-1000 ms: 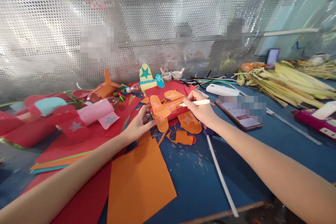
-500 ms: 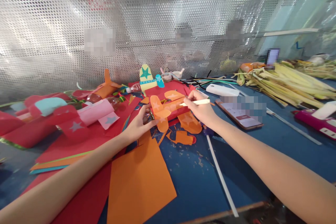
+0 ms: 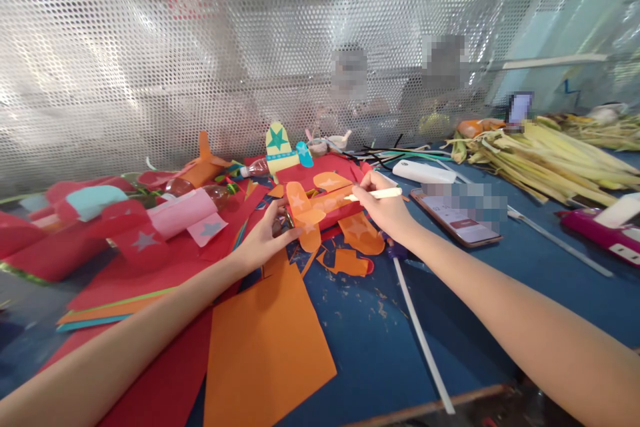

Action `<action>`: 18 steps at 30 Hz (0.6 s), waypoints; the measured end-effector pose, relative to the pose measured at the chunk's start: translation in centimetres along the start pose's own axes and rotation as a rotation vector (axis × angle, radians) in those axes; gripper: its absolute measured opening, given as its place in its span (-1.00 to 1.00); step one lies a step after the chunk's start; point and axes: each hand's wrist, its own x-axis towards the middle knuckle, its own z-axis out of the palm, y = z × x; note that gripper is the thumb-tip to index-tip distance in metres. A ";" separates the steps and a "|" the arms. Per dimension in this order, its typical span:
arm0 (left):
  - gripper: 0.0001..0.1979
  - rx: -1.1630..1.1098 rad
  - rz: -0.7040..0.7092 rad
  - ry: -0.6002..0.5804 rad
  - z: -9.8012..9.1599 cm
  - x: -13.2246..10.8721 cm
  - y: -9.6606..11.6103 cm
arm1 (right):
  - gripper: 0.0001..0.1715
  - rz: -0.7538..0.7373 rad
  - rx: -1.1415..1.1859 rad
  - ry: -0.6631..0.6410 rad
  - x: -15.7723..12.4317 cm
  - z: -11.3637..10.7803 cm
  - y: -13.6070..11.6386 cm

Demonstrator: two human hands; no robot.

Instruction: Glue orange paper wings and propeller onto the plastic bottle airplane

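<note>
A toy plane [image 3: 306,215] of orange paper with pale stars and a red body lies in the middle of the table. My left hand [image 3: 267,237] grips its left end, thumb in front and fingers partly hidden behind the paper. In my right hand [image 3: 385,208] is a cream-coloured pen [image 3: 383,193], pinched like a writing tool, its tip at the orange strip along the plane's top. Just below the plane lie orange paper scraps [image 3: 347,262]. A large orange sheet [image 3: 270,347] spreads out under my left wrist.
Red paper sheets [image 3: 165,360] and paper-covered bottle planes [image 3: 135,233] crowd the left. To the right are a phone [image 3: 455,217], a white stick [image 3: 423,337], a magenta device [image 3: 600,233] and dried husks [image 3: 540,153]. A perforated metal screen [image 3: 280,47] stands behind, people visible through it.
My right hand and the pen have shifted very slightly to the right along the orange strip. My left hand and the plane look unmoved.
</note>
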 end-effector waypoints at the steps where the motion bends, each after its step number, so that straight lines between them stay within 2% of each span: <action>1: -0.39 -0.003 -0.003 0.000 0.0 0.0 0.0 | -0.72 -0.001 -0.007 0.000 0.0 0.0 0.0; 9: -0.39 -0.002 -0.011 0.008 0.1 0.0 0.2 | -0.71 0.020 0.008 -0.002 0.0 -0.1 -0.1; 15: -0.39 0.015 -0.010 0.003 0.0 0.0 0.1 | -0.63 0.058 0.139 0.003 -0.1 -0.1 -0.3; 18: -0.38 0.012 -0.006 -0.001 0.0 0.0 0.1 | -0.75 0.102 0.175 -0.019 -0.1 -0.1 -0.2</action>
